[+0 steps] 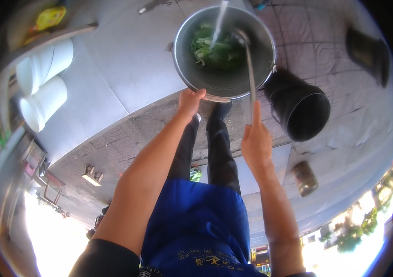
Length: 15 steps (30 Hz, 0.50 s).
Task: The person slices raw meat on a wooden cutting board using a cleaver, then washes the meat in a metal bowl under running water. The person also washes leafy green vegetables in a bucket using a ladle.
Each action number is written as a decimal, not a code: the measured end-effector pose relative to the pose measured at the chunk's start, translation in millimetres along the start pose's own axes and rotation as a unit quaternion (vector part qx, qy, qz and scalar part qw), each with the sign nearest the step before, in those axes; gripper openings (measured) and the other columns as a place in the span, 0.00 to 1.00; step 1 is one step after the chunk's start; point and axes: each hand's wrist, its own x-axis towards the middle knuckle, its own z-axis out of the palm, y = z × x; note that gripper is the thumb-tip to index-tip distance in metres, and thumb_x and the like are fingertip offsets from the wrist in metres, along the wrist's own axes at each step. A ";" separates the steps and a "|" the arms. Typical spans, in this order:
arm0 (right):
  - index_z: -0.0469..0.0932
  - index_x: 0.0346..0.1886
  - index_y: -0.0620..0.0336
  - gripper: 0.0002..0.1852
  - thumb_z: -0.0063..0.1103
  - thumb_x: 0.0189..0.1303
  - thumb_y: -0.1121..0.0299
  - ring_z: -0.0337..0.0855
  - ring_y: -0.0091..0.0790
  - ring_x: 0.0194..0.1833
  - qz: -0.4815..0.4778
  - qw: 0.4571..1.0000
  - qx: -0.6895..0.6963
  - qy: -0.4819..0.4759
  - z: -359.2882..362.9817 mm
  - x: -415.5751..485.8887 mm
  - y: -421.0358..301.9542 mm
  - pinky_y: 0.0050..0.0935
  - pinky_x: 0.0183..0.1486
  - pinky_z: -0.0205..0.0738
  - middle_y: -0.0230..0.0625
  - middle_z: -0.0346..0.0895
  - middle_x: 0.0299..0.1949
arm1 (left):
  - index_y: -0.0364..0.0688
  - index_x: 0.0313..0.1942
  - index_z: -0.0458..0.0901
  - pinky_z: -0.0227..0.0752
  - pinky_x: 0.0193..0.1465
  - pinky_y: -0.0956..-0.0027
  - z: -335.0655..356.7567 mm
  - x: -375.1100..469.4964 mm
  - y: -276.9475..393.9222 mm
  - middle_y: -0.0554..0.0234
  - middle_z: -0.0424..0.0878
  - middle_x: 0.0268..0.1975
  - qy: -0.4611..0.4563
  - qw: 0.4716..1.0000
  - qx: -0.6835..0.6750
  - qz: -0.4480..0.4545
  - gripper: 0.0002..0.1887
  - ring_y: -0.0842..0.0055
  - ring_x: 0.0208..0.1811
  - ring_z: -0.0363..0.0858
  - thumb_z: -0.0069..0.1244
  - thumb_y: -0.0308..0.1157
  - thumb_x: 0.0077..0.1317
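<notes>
A round metal bucket (224, 85) with a shiny rim stands before me at the top of the view. Chopped leafy greens (201, 48) lie low inside it. A stream of water (220, 22) falls onto them from above. My left hand (190, 102) grips the near rim beside a pale handle grip (217, 98); whether its fingers also hold the handle is hidden. In my right hand (257, 138) is the long handle of a metal ladle (250, 76), my index finger stretched along it. The ladle's head dips into the bucket and is blurred.
Right of the bucket stands a tall dark bin (309, 116). White plastic tubs (44, 102) rest on the grey metal counter (96, 76) at left. A brown container (304, 178) sits at right, and a small stool (92, 175) stands on the paved floor at lower left.
</notes>
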 end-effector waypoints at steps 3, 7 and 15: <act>0.34 0.87 0.55 0.48 0.53 0.72 0.74 0.87 0.66 0.42 0.018 0.998 0.046 -0.046 52.7 11.6 -8.9 0.59 0.48 0.81 0.62 0.83 0.43 | 0.32 0.49 0.88 0.75 0.52 0.69 5.8 -11.7 -1.5 0.63 0.90 0.44 0.013 1.000 0.002 -0.013 0.12 0.79 0.45 0.84 0.61 0.32 0.71; 0.34 0.87 0.53 0.49 0.53 0.70 0.75 0.86 0.69 0.40 -0.009 0.991 0.040 -0.124 76.0 -42.5 -22.0 0.61 0.48 0.81 0.66 0.83 0.42 | 0.33 0.46 0.89 0.76 0.50 0.69 3.1 -5.4 -4.1 0.63 0.90 0.43 0.031 0.999 0.020 -0.031 0.11 0.79 0.43 0.84 0.62 0.32 0.70; 0.46 0.86 0.58 0.42 0.53 0.71 0.76 0.88 0.63 0.49 -0.015 0.976 0.204 -0.078 27.6 -117.2 30.7 0.50 0.55 0.82 0.63 0.79 0.65 | 0.34 0.36 0.87 0.81 0.42 0.67 4.2 -11.6 14.2 0.61 0.91 0.30 0.057 0.980 0.172 -0.087 0.18 0.73 0.33 0.91 0.61 0.44 0.71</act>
